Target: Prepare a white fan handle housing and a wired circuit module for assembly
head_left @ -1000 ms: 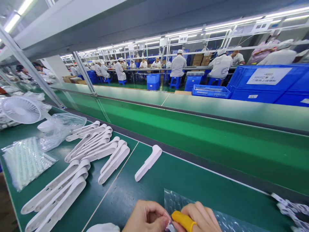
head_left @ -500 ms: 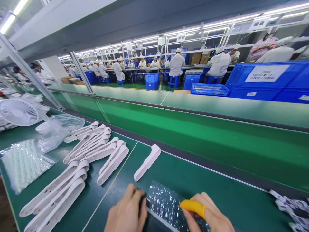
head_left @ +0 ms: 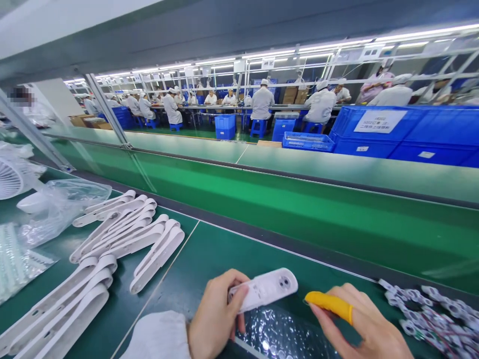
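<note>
The green table (head_left: 239, 249) fills the lower half of the frame; a conveyor belt (head_left: 318, 209) runs behind it from centre left to right, and blue crates (head_left: 404, 132) stand beyond at upper right. Seated workers in white are seen along the far line, at the upper centre.

A fanned stack of white handle shells (head_left: 112, 234) is laid out at lower left, their long axes running from lower left to upper right, well apart from both hands. Clear plastic bags (head_left: 60, 204) and part of a white fan (head_left: 11, 179) are noted at the left edge. A tangle of small wired parts (head_left: 430, 314) lies at lower right, near the right hand.

A sheet of bubble wrap (head_left: 284, 334) is spread at lower centre, beneath and between the hands.

One white handle shell (head_left: 264, 289) is held just above the wrap, its long axis nearly level, rising slightly to the right. The left hand (head_left: 217, 319) is closed on its left end, thumb on top. The right hand (head_left: 359, 324) is loosely open and holds nothing; its forefinger, capped by a yellow finger cot (head_left: 329, 304), points leftward at the shell's free right end, near but apart. Nothing stands between them.
</note>
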`<state>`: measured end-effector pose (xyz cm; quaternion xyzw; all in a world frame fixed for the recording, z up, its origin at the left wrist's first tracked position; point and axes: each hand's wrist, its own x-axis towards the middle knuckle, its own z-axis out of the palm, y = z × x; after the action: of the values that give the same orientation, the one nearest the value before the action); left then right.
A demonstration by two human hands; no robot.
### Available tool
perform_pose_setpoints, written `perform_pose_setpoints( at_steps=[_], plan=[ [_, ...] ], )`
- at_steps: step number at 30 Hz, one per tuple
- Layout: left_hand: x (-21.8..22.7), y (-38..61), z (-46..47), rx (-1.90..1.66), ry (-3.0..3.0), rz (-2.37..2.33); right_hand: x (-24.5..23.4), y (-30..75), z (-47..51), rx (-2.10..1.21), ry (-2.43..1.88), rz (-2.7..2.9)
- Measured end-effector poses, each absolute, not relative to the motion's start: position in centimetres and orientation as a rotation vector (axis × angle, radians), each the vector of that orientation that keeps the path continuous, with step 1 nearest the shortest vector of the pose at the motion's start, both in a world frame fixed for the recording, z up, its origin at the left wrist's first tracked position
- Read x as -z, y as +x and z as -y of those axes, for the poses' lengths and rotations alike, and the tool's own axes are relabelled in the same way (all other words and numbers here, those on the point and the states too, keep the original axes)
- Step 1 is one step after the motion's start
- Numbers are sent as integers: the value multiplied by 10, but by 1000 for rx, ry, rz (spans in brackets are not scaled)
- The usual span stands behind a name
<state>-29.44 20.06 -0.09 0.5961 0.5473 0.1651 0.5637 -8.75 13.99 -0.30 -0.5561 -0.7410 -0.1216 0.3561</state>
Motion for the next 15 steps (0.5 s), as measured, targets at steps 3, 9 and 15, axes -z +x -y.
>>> perform_pose_setpoints(
  at_steps=[3, 9, 15],
  plan=[
    [4, -283, -186, -378, 1373, -1226, 6, -84, -141, 382, -1485, 2051],
    [2, -285, -178, -262, 1463, -1259, 28, -81, -143, 367, -1641, 2156],
    [-2, -284, -178, -236, 1509, -1328, 39, -80, -141, 365, -1687, 2226]
  ],
)
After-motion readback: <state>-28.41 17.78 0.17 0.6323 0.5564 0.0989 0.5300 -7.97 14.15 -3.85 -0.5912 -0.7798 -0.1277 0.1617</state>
